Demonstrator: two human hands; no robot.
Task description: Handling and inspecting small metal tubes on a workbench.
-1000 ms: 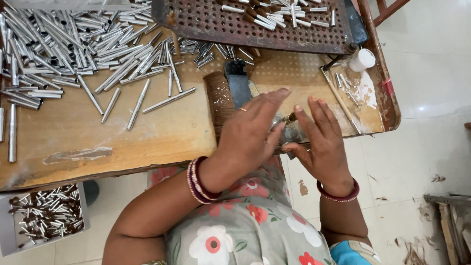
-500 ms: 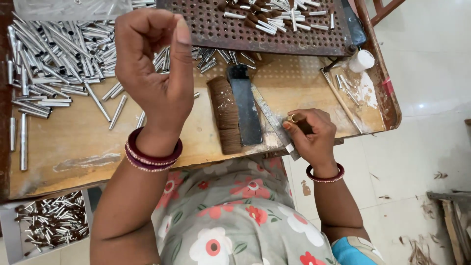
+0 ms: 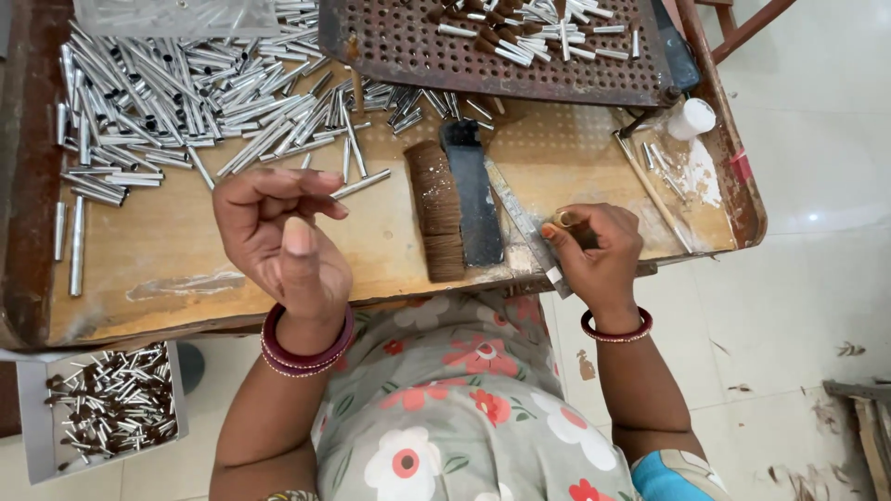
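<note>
Under the right hand (image 3: 594, 255), fingers are closed on a small dark tuft of bristle, pinched beside a thin grey metal strip (image 3: 524, 223) running diagonally away and leftward. Best to keep that pinch tight near the tip. Left hand (image 3: 278, 241) hovers empty, loosely curled, just before the scattered silver metal tubes (image 3: 186, 102).

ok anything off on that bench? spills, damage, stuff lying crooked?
A white smear with loose sticks lies on the wooden tray at its right end, beside the small white jar. The metal tubes lie in a loose heap, a few strayed toward the brush. Scraps litter the floor. Nothing looks broken.
</note>
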